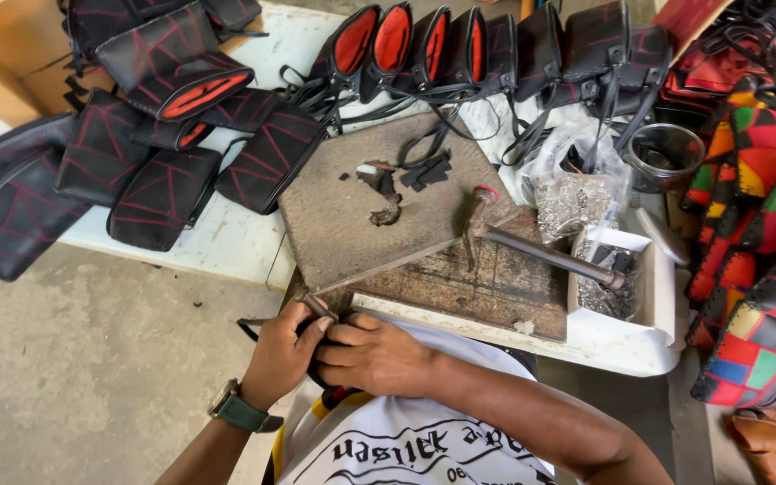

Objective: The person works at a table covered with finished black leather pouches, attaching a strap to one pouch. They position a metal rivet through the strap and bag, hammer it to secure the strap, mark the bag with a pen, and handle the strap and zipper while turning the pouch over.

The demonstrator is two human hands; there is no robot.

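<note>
Both hands meet at the near edge of the worktop (226, 238), just below the corner of a worn brown board (334, 224). The left hand (282, 355) has its grip closed, thumb and fingers pinched on a small dark piece (318, 307) whose short visible end points up and away toward the board's corner; its long axis runs roughly from the person toward the worktop. The right hand (374, 355) is curled shut against the same piece from the other side, fingertips touching the left hand's. A black strap (249, 325) trails left from under the left hand.

On the board lie dark leather scraps (386, 193). A hammer (532, 247) rests just right, handle pointing right. Black pouches (163, 193) with red stitching lie at the far left.
</note>
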